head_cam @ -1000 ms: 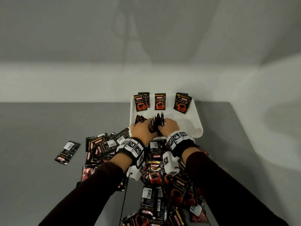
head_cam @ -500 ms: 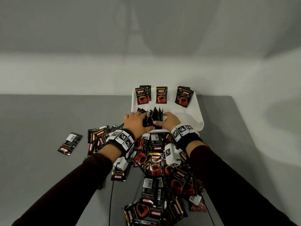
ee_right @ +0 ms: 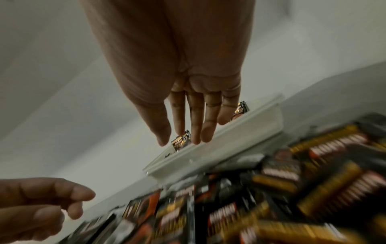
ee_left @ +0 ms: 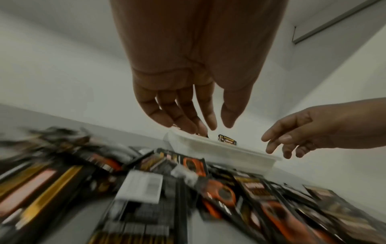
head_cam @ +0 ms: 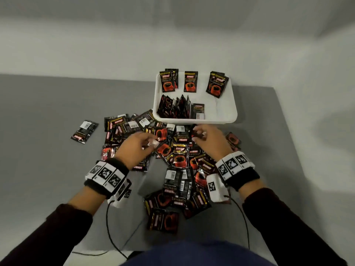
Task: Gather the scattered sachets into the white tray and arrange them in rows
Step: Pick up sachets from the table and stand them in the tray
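The white tray (head_cam: 196, 120) sits at the table's far side. Three small groups of black-and-red sachets (head_cam: 190, 81) lean along its back wall, and a row of standing sachets (head_cam: 176, 107) fills its front left. Loose sachets (head_cam: 178, 160) lie piled on the table in front of it. My left hand (head_cam: 151, 144) and right hand (head_cam: 197, 134) hover just above that pile, near the tray's front wall. In the wrist views the left hand (ee_left: 211, 125) and right hand (ee_right: 179, 140) have relaxed fingers and hold nothing, with the tray (ee_left: 219, 148) (ee_right: 229, 140) just beyond the fingertips.
One sachet (head_cam: 84, 131) lies alone to the left of the pile on the grey table (head_cam: 48, 150). Two thin black cables (head_cam: 115, 237) run from my wrists to the near edge. A white wall stands right behind the tray. The table's right edge (head_cam: 288, 141) is close by.
Both hands have let go of the standing sachets in the tray and drawn back toward me. They now hover over the loose pile, and the row stays standing in the tray.
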{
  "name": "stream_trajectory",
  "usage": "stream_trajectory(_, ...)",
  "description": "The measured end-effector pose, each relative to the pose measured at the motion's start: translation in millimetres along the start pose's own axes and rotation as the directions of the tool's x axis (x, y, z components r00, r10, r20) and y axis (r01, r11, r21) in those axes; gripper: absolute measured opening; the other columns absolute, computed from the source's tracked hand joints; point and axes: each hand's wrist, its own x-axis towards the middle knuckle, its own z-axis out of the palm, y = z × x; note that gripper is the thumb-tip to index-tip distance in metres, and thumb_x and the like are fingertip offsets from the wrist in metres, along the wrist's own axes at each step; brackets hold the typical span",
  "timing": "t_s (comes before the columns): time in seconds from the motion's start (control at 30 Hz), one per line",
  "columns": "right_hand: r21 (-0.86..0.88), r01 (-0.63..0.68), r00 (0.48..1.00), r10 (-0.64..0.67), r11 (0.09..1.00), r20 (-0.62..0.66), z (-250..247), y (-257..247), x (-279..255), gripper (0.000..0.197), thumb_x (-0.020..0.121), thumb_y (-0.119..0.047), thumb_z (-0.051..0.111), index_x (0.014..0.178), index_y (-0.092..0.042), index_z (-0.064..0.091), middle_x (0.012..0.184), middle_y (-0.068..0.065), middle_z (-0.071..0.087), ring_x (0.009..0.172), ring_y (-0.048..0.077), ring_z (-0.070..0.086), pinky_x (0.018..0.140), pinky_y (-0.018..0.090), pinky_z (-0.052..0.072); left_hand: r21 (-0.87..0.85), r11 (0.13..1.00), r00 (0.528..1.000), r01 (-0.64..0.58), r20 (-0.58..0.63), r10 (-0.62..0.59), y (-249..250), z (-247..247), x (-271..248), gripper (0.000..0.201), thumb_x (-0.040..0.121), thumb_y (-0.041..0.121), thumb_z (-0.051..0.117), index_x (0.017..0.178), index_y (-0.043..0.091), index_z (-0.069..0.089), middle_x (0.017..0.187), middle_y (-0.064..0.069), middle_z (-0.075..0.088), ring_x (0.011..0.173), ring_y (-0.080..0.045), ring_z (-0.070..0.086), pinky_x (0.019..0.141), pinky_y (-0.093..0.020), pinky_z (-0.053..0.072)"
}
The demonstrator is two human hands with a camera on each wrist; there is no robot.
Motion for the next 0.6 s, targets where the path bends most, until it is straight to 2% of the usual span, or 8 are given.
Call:
stream_trajectory(0.07,-0.031,-0.002,0.997,0.004,1.000,0.078,16,7,-20,0.035,0.083,-0.027,0.068,0.116,-0.020,0.059,0.114,-0.003,0.060,0.097,0.010,0.056,0.088,0.025,0.045,-0.031,0.999,0.991,0.037,0.131,-0.032,-4,16,-30,0.023,0.085,0.030,0.064,0.106,0.021,0.062,0.101,0.006,0.059,0.082,-0.002,0.055,0.076,-0.017,0.047)
stream_trajectory(0.17,-0.033,-0.051,0.994,0.054,0.998,0.099,42,12,-33,0.048,0.082,-0.029,0.068,0.126,-0.018,0.051,0.127,0.001,0.052,0.112,0.019,0.054,0.096,0.031,0.044,0.041,0.998,0.955,0.039,0.293,-0.050,1,47,-67,0.035,0.080,0.049,0.062,0.105,0.026,0.059,0.102,0.009,0.056,0.084,-0.004,0.054,0.077,-0.023,0.048)
stream_trajectory(0.27,-0.042,-0.111,0.993,0.113,0.993,0.038,60,8,-30,0.063,0.079,-0.034,0.070,0.133,-0.018,0.041,0.129,0.004,0.051,0.115,0.020,0.053,0.093,0.034,0.044,0.112,0.985,0.961,0.132,0.229,-0.155,8,72,-84,0.051,0.076,0.066,0.053,0.109,0.027,0.050,0.095,0.013,0.052,0.081,-0.007,0.054,0.070,-0.023,0.046)
stream_trajectory(0.33,-0.078,-0.134,0.991,0.136,0.988,0.017,68,5,-26,0.069,0.077,-0.031,0.074,0.135,-0.019,0.037,0.126,0.006,0.054,0.110,0.023,0.056,0.090,0.036,0.048,0.128,0.968,0.962,0.215,0.144,-0.233,12,80,-82,0.057,0.076,0.068,0.051,0.115,0.026,0.045,0.091,0.010,0.054,0.080,-0.012,0.055,0.071,-0.025,0.048)
stream_trajectory(0.4,-0.100,-0.125,0.992,0.125,0.987,0.001,72,2,-24,0.072,0.075,-0.019,0.075,0.135,-0.019,0.036,0.106,0.004,0.060,0.097,0.022,0.060,0.085,0.038,0.051,0.147,0.958,0.959,0.246,0.109,-0.263,15,87,-76,0.060,0.077,0.062,0.056,0.121,0.024,0.041,0.092,0.005,0.061,0.081,-0.015,0.059,0.072,-0.027,0.048)
stream_trajectory(0.47,-0.056,-0.118,0.993,0.117,0.991,-0.022,72,-1,-22,0.067,0.075,-0.008,0.073,0.132,-0.017,0.039,0.085,-0.002,0.056,0.084,0.019,0.060,0.078,0.035,0.051,0.173,0.954,0.960,0.245,0.096,-0.264,17,91,-69,0.062,0.077,0.049,0.066,0.126,0.021,0.039,0.095,0.002,0.065,0.082,-0.018,0.062,0.071,-0.028,0.050)
stream_trajectory(0.53,0.038,-0.125,0.992,0.126,0.991,-0.028,64,-4,-20,0.057,0.075,-0.004,0.072,0.125,-0.015,0.047,0.083,-0.003,0.054,0.081,0.015,0.056,0.074,0.029,0.048,0.150,0.955,0.955,0.256,0.115,-0.274,15,92,-63,0.065,0.076,0.034,0.072,0.129,0.019,0.038,0.099,-0.002,0.066,0.088,-0.021,0.064,0.077,-0.033,0.053)
stream_trajectory(0.6,0.116,-0.129,0.991,0.133,0.985,-0.023,49,-5,-22,0.046,0.074,-0.007,0.075,0.115,-0.015,0.057,0.086,-0.002,0.056,0.079,0.012,0.054,0.075,0.024,0.048,0.051,0.952,0.940,0.300,0.156,-0.305,12,89,-58,0.069,0.073,0.021,0.076,0.131,0.018,0.038,0.101,-0.004,0.065,0.094,-0.022,0.063,0.085,-0.035,0.052)
